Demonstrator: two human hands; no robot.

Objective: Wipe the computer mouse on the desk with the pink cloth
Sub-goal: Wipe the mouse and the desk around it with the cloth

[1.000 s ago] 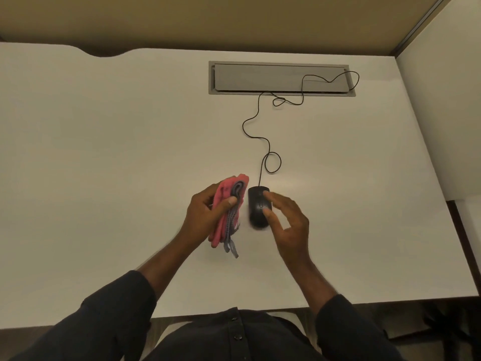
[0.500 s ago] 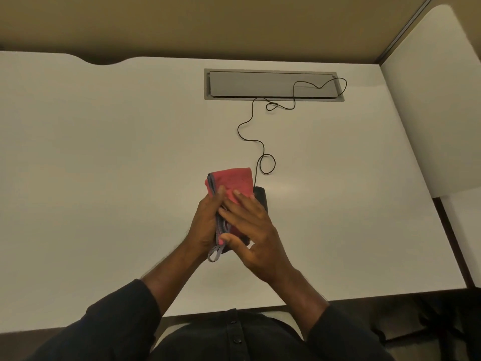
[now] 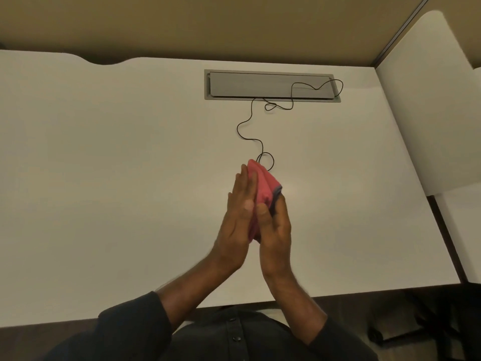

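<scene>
- My dark sleeves and the buttoned front of my shirt fill the bottom of the view, nearer to me than the pink cloth; I can read no writing, brand or label anywhere.
- My left hand lies flat against the left side of the pink cloth, fingers straight and held together, thumb laid along the cloth's near part.
- My right hand presses the cloth from the right, fingers curled round behind it and thumb on its front, so the cloth is sandwiched between my two palms.
- The cloth is folded, pink with a grey-blue edge showing on its right side, and it sticks up past my fingertips.
- The computer mouse is hidden; I can't tell whether it sits inside the cloth. Only its thin black cable shows, looping just beyond the cloth's tip and snaking away.
- All this is over a plain white desk.
- Far beyond the cloth, the cable runs onto a grey rectangular hatch set into the desk.
- Beyond that stands a tan partition; right of the cloth, a white panel.
</scene>
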